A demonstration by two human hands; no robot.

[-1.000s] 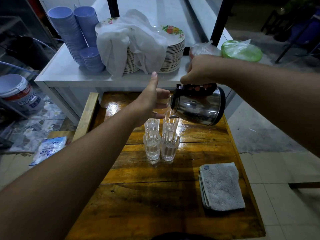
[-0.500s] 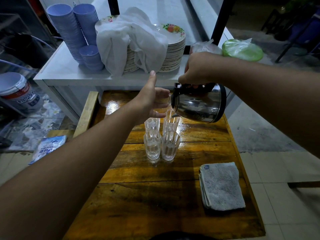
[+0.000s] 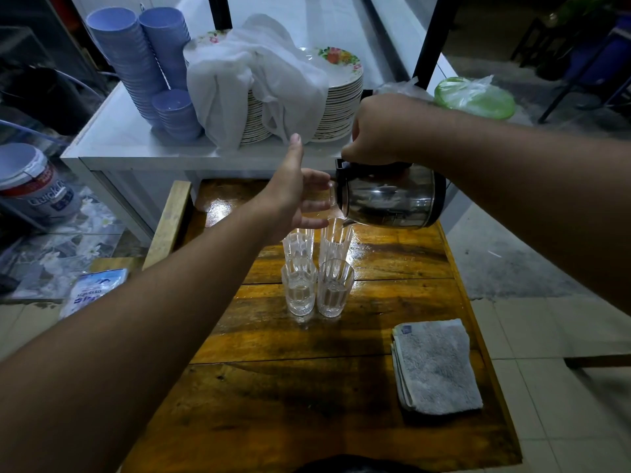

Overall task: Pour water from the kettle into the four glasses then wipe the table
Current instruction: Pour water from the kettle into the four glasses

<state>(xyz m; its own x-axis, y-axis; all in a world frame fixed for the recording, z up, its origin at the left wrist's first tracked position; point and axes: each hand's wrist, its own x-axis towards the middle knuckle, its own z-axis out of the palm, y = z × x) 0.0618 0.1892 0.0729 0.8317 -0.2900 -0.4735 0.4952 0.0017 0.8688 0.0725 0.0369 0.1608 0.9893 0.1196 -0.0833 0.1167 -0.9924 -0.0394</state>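
1. The right hand (image 3: 382, 129) has its fingers clenched around the handle on top of the kettle (image 3: 389, 196), holding it tipped sideways in the air with the spout low on its left.
2. The left hand (image 3: 293, 196) is spread loose, thumb up, its fingertips (image 3: 322, 182) reaching to the kettle's lid end; whether they touch it I cannot tell.
3. The spout sits just above the far right glass (image 3: 336, 238) of 4 clear glasses standing in a tight 2-by-2 block.
4. The near left glass (image 3: 300, 290) and the near right glass (image 3: 334, 288) each hold some water low down. The far left glass (image 3: 298, 242) is partly hidden by the left hand; its level is unclear.
5. All 4 stand upright on a wet, glossy wooden counter (image 3: 273, 404).
6. A folded grey cloth (image 3: 435, 367) lies on the counter's near right part, well apart from the glasses.
7. Behind, a higher white shelf (image 3: 116, 138) carries stacked blue bowls (image 3: 136, 63), stacked flowered plates (image 3: 341, 97) draped with a white cloth, and a green lid (image 3: 474, 97) in plastic wrap.
8. A paint bucket (image 3: 30, 182) stands on the floor at left; pale tiles cover the floor at right.
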